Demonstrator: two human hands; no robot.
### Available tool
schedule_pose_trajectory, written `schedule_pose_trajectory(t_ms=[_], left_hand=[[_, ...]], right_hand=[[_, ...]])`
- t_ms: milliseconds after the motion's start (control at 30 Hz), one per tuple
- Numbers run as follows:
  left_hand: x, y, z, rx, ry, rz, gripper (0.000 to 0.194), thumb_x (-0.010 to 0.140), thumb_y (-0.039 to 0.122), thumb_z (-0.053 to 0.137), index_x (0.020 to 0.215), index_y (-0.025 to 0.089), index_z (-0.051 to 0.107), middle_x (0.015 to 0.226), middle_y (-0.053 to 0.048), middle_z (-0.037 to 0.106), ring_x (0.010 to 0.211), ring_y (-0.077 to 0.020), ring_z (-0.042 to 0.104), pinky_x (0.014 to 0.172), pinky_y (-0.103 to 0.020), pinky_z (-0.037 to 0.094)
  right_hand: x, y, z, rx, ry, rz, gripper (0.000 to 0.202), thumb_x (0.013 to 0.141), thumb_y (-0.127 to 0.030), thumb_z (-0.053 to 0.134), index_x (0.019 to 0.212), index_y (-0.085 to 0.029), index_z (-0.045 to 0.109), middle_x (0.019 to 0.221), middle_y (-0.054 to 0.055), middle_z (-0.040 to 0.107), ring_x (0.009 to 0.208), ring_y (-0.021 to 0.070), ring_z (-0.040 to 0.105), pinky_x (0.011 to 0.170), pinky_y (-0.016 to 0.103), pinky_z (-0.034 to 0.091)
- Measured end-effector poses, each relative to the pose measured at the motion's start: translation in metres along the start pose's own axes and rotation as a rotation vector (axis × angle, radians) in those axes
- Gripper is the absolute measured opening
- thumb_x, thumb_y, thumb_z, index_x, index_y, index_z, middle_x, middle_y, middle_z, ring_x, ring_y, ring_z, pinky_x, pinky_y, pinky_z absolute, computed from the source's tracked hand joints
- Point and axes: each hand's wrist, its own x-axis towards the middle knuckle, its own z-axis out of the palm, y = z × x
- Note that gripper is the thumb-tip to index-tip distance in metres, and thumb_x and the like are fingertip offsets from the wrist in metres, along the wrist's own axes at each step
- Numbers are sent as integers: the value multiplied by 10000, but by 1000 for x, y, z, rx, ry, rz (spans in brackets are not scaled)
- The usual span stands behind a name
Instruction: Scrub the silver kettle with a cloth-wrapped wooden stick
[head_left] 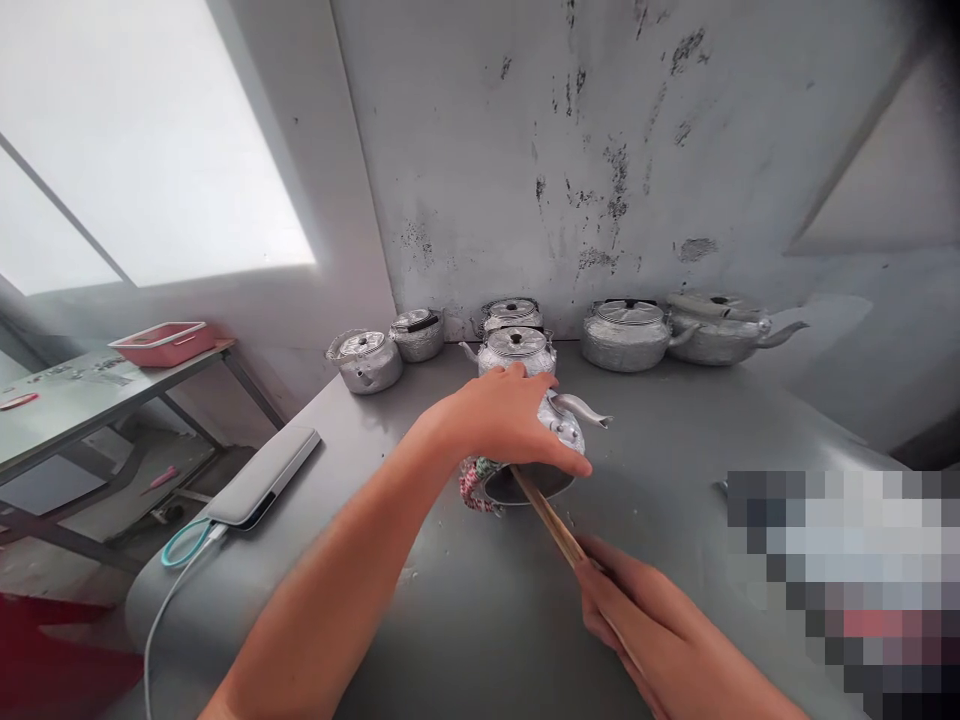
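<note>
Left forearm [322, 590] fills the foreground, its left hand [506, 415] spread over a small silvery kettle [568, 433] tipped mid-table, mouth toward the camera, curved spout [585, 407] past the fingers, red-and-green wrapped handle [472, 487] at the left. Right hand [634, 605] is wrapped around a wooden stick [546, 512], far end at the kettle's open mouth; can't tell if it touches inside. Six lidded kettles [626, 340] stand behind by the stained wall [480, 170]; grey power bank [262, 478] with white cable [159, 620] on the table's [480, 630] left side.
</note>
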Motion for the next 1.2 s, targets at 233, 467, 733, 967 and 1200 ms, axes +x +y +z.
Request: schedule_pose_trajectory(t_ms=[233,467,733,967,1200], left_hand=[[-1,2,-2,-49,17,-27,996,604,800,613,1393,239,379,1358,-110,529,1235,-347,483,889,-409,487],[-4,1,-4,-51,-18,-56,888,609,724,643,1320,259,385,1334,-103,528,1190,-350,518,805,-390,508],[-6,-4,-10,-64,-4,21,837,657,690,635,1346,272,410,1399,-71,507,1205,-321,523,839,-355,494],[-9,-4,-10,-41,-1,7,852,718,746,576,1430,311,403,1414,-75,492,1241,-318,502,916,-393,474],[-5,-8,-8,-23,-14,39,941,705,781,587,1516,375,339,1481,-61,430,1319,-328,449,962,-403,467]], right_hand=[[6,-7,-4,-104,-18,-105,304,982,-451,366,780,-237,444,666,-34,510,525,111,432,482,235,357],[6,-6,-7,-117,30,-173,232,950,-365,434,772,-231,499,617,-35,515,551,124,449,515,240,370],[6,-1,-4,-140,22,-107,288,962,-429,400,788,-226,507,679,-27,525,503,106,410,479,242,363],[7,0,-12,10,6,14,309,944,-548,401,994,-265,514,765,-23,509,587,136,449,489,231,395],[9,-14,-18,46,-4,100,323,953,-538,350,959,-247,492,732,-48,464,474,95,400,445,234,367]])
